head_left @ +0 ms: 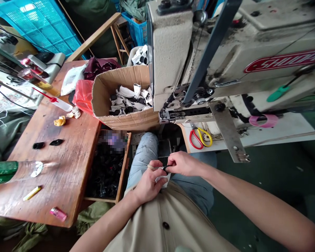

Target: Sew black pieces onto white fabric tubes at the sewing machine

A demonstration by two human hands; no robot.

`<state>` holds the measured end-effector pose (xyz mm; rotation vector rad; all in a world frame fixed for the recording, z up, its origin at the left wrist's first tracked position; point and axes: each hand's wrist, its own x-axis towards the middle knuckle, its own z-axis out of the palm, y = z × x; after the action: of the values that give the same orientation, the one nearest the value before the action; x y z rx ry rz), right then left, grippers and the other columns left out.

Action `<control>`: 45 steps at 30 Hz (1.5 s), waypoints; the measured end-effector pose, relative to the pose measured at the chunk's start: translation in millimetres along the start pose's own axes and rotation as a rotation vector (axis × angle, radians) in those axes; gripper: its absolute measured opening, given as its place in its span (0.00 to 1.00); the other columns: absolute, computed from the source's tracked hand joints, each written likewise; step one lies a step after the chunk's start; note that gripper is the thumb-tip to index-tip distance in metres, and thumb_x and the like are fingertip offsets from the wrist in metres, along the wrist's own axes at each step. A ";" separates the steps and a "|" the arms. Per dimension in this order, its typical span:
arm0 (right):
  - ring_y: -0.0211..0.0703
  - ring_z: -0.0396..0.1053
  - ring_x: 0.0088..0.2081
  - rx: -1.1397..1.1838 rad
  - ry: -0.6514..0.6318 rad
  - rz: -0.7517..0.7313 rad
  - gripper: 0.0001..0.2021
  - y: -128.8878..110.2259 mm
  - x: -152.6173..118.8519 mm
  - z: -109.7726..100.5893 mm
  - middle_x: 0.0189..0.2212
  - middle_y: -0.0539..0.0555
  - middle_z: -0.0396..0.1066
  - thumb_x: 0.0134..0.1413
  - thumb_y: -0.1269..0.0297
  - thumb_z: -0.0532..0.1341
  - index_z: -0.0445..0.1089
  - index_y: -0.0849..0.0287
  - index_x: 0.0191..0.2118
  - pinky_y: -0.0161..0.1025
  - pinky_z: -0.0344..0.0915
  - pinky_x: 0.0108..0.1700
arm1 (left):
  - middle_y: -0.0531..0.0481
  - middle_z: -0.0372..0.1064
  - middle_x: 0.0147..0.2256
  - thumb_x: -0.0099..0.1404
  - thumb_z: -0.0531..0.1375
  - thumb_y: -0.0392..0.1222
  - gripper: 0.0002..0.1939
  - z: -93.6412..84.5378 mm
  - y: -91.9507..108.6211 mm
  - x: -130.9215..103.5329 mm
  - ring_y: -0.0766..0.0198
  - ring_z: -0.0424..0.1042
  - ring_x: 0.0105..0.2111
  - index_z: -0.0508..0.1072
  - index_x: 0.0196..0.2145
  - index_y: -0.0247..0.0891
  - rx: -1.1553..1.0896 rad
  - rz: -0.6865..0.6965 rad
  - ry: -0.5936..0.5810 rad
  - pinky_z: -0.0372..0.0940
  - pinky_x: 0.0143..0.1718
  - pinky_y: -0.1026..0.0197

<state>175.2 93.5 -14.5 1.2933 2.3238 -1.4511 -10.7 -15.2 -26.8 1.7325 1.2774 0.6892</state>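
Close to my lap, both hands meet over a small white piece with a black part [164, 177]. My left hand [150, 182] is closed around the white portion, thumb and fingers pressing it. With its fingertips my right hand [182, 164] pinches the black part at the top. The fingers cover much of the piece, so its full shape is hidden. Similar white pieces with black parts [129, 99] fill a cardboard box [126, 120] beyond my knees.
A sewing machine [173, 49] stands ahead right, with red-and-yellow-handled scissors [200, 138] below its head. To my left, a wooden table [60, 164] bears a green bottle [5, 171], a pink lighter [58, 214] and black bits. An open drawer [122, 175] holds small black pieces.
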 end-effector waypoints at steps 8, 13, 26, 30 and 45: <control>0.40 0.71 0.31 0.094 0.062 0.025 0.10 -9.8 -3.5 17.9 0.28 0.51 0.76 0.59 0.63 0.62 0.78 0.59 0.30 0.35 0.55 0.31 | 0.43 0.63 0.48 0.69 0.58 0.40 0.05 -7.0 -6.2 0.5 0.57 0.67 0.50 0.74 0.38 0.40 0.013 -0.069 0.028 0.67 0.55 0.53; 0.39 0.70 0.32 -0.005 -0.010 -0.201 0.13 -4.1 -16.8 9.0 0.32 0.52 0.74 0.64 0.67 0.57 0.77 0.60 0.32 0.35 0.55 0.33 | 0.43 0.65 0.46 0.68 0.59 0.41 0.04 -18.4 3.8 5.2 0.57 0.68 0.47 0.72 0.38 0.38 0.018 -0.104 -0.038 0.67 0.53 0.51; 0.39 0.70 0.34 -0.171 0.018 -0.327 0.09 -12.5 -32.0 -12.4 0.37 0.52 0.72 0.65 0.67 0.58 0.77 0.58 0.39 0.36 0.55 0.34 | 0.42 0.66 0.48 0.68 0.62 0.46 0.10 -41.7 21.1 33.6 0.55 0.71 0.47 0.74 0.45 0.41 0.157 -0.111 -0.201 0.69 0.50 0.50; 0.39 0.69 0.34 -0.150 0.063 -0.374 0.12 -14.7 -35.4 -22.3 0.36 0.53 0.72 0.67 0.67 0.56 0.78 0.59 0.38 0.36 0.55 0.34 | 0.40 0.67 0.51 0.69 0.61 0.44 0.09 -56.8 36.7 46.3 0.52 0.71 0.51 0.76 0.43 0.39 0.188 -0.067 -0.289 0.68 0.54 0.49; 0.38 0.64 0.31 -0.243 0.178 -0.638 0.18 -20.4 -60.7 -33.1 0.29 0.52 0.69 0.69 0.53 0.58 0.76 0.59 0.32 0.37 0.52 0.31 | 0.44 0.65 0.39 0.59 0.66 0.65 0.24 -64.0 45.8 26.5 0.58 0.65 0.41 0.71 0.32 0.39 -0.269 -0.077 -0.181 0.68 0.39 0.58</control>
<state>209.8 79.3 47.1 0.6635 3.0967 -1.1457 -32.7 24.4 42.8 1.4830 1.0686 0.6141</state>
